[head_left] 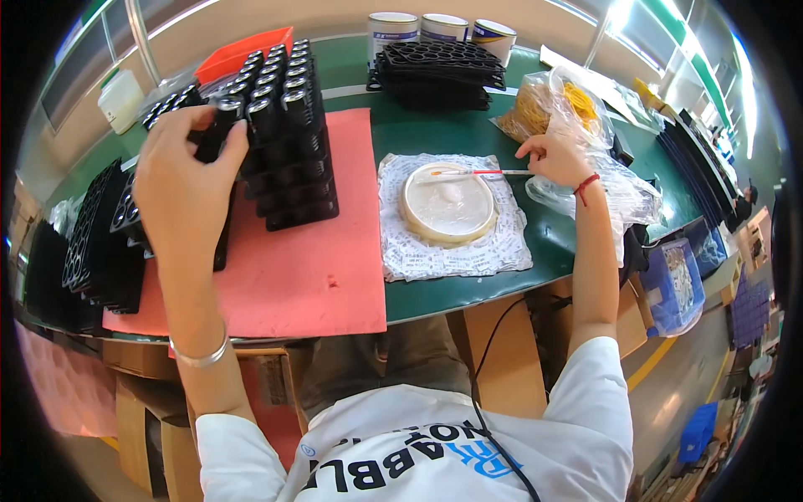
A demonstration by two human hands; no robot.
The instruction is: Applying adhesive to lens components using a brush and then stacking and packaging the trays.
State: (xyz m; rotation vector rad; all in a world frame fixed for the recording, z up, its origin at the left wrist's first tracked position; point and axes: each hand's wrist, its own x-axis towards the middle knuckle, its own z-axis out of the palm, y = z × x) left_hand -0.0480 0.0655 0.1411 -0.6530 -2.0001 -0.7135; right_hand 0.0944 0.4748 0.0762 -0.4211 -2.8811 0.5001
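Head view: the left hand (186, 171), at ten o'clock, pinches a black cylinder (218, 134) between thumb and fingers, beside stacked black trays (301, 194). At two o'clock, the right hand (559, 159) curls at a brush's (475, 172) handle end — whether gripping cannot be told — its bristles over a round dish (452, 238) toward one o'clock.

Deep green right across the counter (548, 243), then straight to salmon pink on the mat (293, 284) at left! Black down the sides of the cylinders (268, 117) at upper left, silver-bright on top. Orange-red for the bin (238, 58) above. Upper centre: black honeycomb on the trays (439, 71), white with purplish bands on the cans (393, 35). Vivid yellow for the bundle (579, 102) at upper right! Centre frame: grey print over white paper (502, 255), pale cream round the dish (410, 213), a flash of red on the brush (488, 172). And below, black and blue lettering across the white shirt (351, 418)!
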